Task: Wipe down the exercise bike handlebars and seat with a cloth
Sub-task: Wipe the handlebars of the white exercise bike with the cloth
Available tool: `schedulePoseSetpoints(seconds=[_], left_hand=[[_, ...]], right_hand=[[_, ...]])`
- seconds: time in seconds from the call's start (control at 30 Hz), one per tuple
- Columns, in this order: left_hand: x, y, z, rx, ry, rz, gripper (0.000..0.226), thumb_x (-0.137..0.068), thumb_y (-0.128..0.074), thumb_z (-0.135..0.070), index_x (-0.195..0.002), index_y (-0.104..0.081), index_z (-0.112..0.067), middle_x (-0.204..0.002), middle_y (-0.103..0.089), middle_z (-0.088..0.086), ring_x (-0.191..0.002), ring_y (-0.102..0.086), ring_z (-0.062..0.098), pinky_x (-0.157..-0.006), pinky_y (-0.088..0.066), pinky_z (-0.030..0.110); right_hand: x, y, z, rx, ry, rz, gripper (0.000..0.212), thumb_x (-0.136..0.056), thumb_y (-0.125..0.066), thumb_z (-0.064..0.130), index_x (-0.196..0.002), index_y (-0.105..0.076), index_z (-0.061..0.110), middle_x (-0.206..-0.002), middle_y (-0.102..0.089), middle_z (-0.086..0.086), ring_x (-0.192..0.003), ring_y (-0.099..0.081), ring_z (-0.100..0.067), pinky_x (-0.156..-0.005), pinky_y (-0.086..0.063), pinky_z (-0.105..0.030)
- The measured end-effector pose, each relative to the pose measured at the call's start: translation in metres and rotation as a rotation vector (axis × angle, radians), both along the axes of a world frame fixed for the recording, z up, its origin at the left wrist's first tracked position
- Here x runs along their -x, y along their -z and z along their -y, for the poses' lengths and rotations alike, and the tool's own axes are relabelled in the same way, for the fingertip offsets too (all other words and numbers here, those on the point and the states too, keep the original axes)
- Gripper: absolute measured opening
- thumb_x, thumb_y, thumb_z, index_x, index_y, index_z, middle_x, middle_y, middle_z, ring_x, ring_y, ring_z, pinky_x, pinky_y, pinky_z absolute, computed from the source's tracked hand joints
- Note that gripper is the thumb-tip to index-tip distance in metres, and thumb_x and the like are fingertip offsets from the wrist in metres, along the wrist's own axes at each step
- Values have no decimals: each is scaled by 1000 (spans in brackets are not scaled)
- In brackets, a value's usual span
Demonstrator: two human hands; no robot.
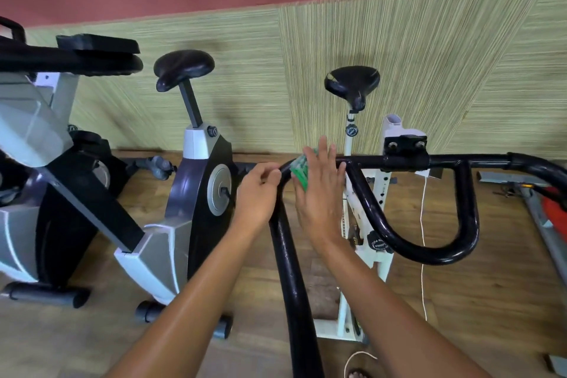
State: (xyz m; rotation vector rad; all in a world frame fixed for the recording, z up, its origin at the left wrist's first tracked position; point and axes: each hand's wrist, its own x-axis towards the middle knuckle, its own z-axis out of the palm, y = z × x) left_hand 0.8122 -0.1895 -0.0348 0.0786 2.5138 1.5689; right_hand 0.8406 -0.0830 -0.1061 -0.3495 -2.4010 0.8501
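Observation:
The white exercise bike's black handlebars (408,159) run across the middle, with a left bar (294,279) coming down toward me. My right hand (319,193) lies flat, fingers straight, pressing a green cloth (301,169) against the bend of the left bar. My left hand (259,190) curls its fingers around the same bar just left of the cloth. The bike's black seat (352,83) stands beyond the handlebars, untouched.
A grey and black exercise bike (196,193) with its own black seat (184,67) stands to the left, another machine (46,138) farther left. A white cord (423,224) hangs under the handlebars. Metal parts and a red object (552,209) lie at right. Wooden floor below.

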Motion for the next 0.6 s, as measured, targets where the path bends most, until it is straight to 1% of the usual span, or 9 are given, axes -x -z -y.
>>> schedulePoseSetpoints(seconds=[0.03, 0.1, 0.17, 0.23, 0.3, 0.4, 0.47, 0.53, 0.6], left_hand=[[2, 2, 3, -37, -28, 32, 18, -100, -54, -22, -106, -69, -28, -109, -69, -5, -105, -64, 15, -101, -50, 44], [4, 3, 10, -123, -61, 89, 22, -100, -52, -19, -99, -72, -28, -107, -72, -1, -105, -67, 18, -101, -50, 44], [5, 3, 13, -216, -99, 145, 26, -101, -49, -16, -98, -75, -20, -104, -75, 3, -103, -69, 21, -99, -52, 42], [5, 3, 15, -263, -124, 188, 30, -101, -45, -15, -102, -75, -14, -101, -75, 6, -99, -70, 23, -89, -54, 37], [3, 3, 15, -292, -149, 201, 31, -101, -44, -14, -100, -75, -13, -97, -75, 7, -95, -70, 21, -83, -54, 34], [0, 5, 14, -329, -169, 210, 31, -102, -44, -13, -97, -75, -15, -91, -76, 2, -90, -70, 15, -82, -54, 31], [-4, 5, 15, -317, -192, 219, 31, -103, -43, -12, -95, -73, -17, -88, -75, 0, -87, -68, 14, -77, -52, 29], [-9, 6, 18, -315, -221, 225, 30, -102, -44, -13, -94, -72, -18, -89, -74, 2, -85, -67, 14, -74, -51, 28], [-17, 5, 21, -342, -225, 238, 30, -102, -44, -11, -96, -73, -17, -90, -75, 3, -84, -69, 13, -73, -54, 25]], right_hand=[[1, 1, 0, -3, -14, 14, 59, -106, -44, 37, -158, -21, 19, -167, 5, 0, -155, 6, -20, -125, 7, -42], [1, 0, 1, 28, -69, 22, 65, -105, -27, 52, -159, -8, 21, -165, 16, 3, -153, 17, -18, -122, 16, -38], [0, -2, 7, 88, -223, 25, 63, -106, -22, 49, -159, 3, 24, -164, 21, 4, -152, 21, -15, -123, 14, -44], [-7, -3, 14, 223, -420, 33, 59, -108, -25, 39, -157, 6, 28, -165, 21, 7, -151, 20, -11, -124, 11, -45], [-14, -5, 13, 325, -562, 55, 57, -109, -30, 30, -157, 1, 28, -166, 15, 8, -152, 17, -7, -124, 9, -36], [-9, -5, 5, 271, -631, 54, 54, -109, -31, 25, -159, -12, 20, -167, 5, 6, -153, 12, -8, -121, 11, -22], [-6, -5, 6, 261, -622, 54, 53, -108, -31, 26, -158, -17, 19, -167, -1, 6, -153, 11, -8, -121, 11, -22], [-14, -9, 11, 353, -644, 57, 50, -108, -31, 28, -156, -23, 21, -167, -8, 7, -154, 7, -8, -123, 6, -26], [-37, -12, 17, 432, -697, 66, 47, -108, -33, 27, -154, -31, 23, -166, -17, 10, -154, 1, -7, -124, -1, -24]])
